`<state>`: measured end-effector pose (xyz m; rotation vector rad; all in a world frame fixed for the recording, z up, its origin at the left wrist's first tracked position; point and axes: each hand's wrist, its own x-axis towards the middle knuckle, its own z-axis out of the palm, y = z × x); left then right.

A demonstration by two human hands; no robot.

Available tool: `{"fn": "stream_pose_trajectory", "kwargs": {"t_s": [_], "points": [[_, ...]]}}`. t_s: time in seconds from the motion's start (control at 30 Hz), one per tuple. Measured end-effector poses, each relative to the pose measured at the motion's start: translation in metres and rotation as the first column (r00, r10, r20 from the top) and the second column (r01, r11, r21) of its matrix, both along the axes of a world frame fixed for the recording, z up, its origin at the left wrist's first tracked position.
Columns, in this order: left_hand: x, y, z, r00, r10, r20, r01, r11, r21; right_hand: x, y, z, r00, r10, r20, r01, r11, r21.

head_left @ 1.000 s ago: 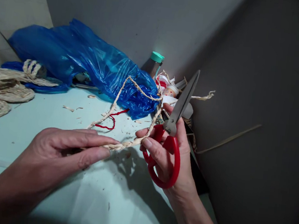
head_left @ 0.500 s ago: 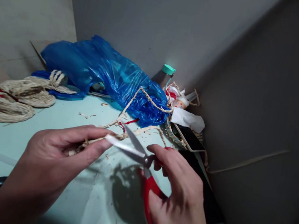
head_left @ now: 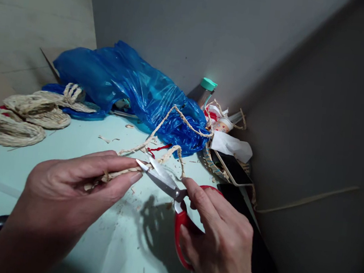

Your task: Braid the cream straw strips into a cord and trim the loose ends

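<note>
At lower left, your left hand's (head_left: 67, 189) fingers pinch one tan, braided straw cord (head_left: 124, 173). Mid-frame, one pair of red-handled metal scissors (head_left: 163, 183), a bit open, meets it; your right hand's (head_left: 220, 228) fingers curl through the handles. Farther, one crinkly blue plastic bag (head_left: 139, 79).

Open passage is offered by the near middle of the counter (head_left: 122, 252), low between the two forearms. The far side is blocked by the blue plastic bag (head_left: 148, 84), with a bottle (head_left: 207, 89) behind it. On the right, the way is closed by a phone (head_left: 234, 168) and the grey wall (head_left: 316, 138); on the left, by coiled straw braids (head_left: 12, 128).
</note>
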<state>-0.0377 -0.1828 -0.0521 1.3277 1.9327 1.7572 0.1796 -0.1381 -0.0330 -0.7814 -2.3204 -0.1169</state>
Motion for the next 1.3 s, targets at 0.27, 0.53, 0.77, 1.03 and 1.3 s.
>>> {"fn": "stream_pose_trajectory", "kwargs": {"t_s": [0.27,0.53,0.77,1.03,1.3], "points": [[0.002,0.004,0.009,0.994,-0.107,0.039,0.105,0.994,0.033,0.000,-0.001,-0.014,0.995,-0.098,0.033,0.092,0.985,0.144],[0.001,0.002,0.008,0.983,-0.173,-0.058,0.174,0.985,0.002,-0.002,0.001,-0.004,0.872,-0.271,-0.408,0.047,0.875,-0.482],[0.011,-0.002,0.005,0.973,-0.179,-0.147,0.175,0.984,-0.042,-0.024,-0.003,0.007,0.552,-0.445,-0.705,-0.559,0.431,-0.709],[0.019,-0.002,0.004,0.922,-0.337,-0.189,0.343,0.939,-0.003,-0.024,0.001,0.000,0.528,-0.457,-0.716,-0.592,0.406,-0.696],[0.002,0.004,0.003,0.855,-0.509,-0.105,0.505,0.861,-0.060,-0.022,0.002,0.001,0.549,-0.412,-0.728,-0.603,0.408,-0.686]]}}
